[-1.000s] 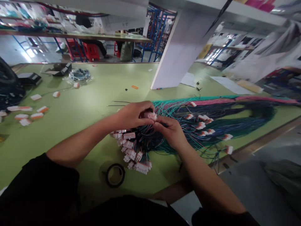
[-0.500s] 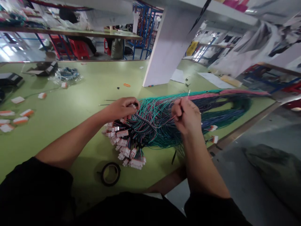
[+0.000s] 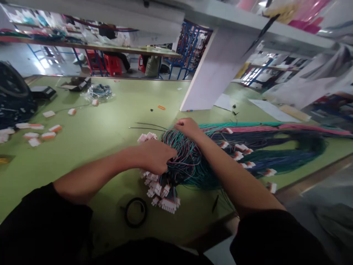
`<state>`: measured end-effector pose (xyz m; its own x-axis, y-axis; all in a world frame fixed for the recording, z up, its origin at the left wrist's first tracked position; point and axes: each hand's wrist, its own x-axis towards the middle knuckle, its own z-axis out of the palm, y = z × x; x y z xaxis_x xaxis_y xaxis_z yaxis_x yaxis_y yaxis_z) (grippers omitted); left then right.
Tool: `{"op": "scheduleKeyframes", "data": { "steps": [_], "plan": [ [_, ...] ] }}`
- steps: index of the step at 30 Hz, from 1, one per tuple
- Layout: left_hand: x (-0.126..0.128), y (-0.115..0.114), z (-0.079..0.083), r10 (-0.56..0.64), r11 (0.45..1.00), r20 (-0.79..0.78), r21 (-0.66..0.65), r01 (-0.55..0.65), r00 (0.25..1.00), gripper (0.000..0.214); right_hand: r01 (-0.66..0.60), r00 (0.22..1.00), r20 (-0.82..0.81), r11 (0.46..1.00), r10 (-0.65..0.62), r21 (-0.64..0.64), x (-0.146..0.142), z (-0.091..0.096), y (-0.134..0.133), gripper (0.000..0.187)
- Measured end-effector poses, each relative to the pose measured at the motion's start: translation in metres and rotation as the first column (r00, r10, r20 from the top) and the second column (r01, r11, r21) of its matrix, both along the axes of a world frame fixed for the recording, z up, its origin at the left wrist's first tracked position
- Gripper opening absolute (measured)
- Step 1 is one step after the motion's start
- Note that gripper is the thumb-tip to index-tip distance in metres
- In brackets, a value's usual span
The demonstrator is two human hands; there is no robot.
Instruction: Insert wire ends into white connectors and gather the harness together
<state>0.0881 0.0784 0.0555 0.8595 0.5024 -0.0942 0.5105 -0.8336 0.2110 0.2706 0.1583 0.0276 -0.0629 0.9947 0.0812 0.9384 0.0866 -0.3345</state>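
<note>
White connectors (image 3: 157, 187) lie at 6 o'clock from the left hand (image 3: 156, 156), the nearer one; this hand is over the wire bundle, its grip hidden, so I cannot tell. Between 1 and 2 o'clock from it, the right hand (image 3: 187, 127) curls its fingers at the bundle's far edge; whether this grip holds a wire is unclear. The wire bundle (image 3: 190, 158) has its long axis toward 3 o'clock along the tabletop (image 3: 118, 114).

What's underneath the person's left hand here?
White connectors show past the near and far edges of the left hand, and coloured wires spread out to its right. Whatever lies directly beneath is covered by the hand.
</note>
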Motion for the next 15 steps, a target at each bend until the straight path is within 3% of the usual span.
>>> {"op": "scheduleKeyframes", "data": {
  "steps": [1,3,10,15],
  "plan": [
    [0.001,-0.002,-0.002,-0.003,1.0,-0.002,0.015,0.003,1.0,0.01,-0.035,0.992,0.124,0.999,0.035,-0.005,-0.006,-0.004,0.005,0.018],
    [0.003,-0.003,-0.005,-0.012,1.0,0.0,0.028,0.012,1.0,0.011,-0.069,0.973,0.217,0.997,0.074,-0.031,-0.016,-0.01,0.011,0.022],
    [0.006,-0.002,-0.006,-0.023,1.0,-0.004,0.021,0.023,1.0,0.016,-0.088,0.938,0.329,0.993,0.111,-0.082,-0.034,-0.025,0.032,0.03],
    [0.006,-0.002,-0.007,-0.018,1.0,-0.01,0.013,0.018,1.0,0.013,-0.105,0.948,0.289,0.988,0.135,-0.117,-0.041,-0.035,0.043,0.025]
  ]
}}
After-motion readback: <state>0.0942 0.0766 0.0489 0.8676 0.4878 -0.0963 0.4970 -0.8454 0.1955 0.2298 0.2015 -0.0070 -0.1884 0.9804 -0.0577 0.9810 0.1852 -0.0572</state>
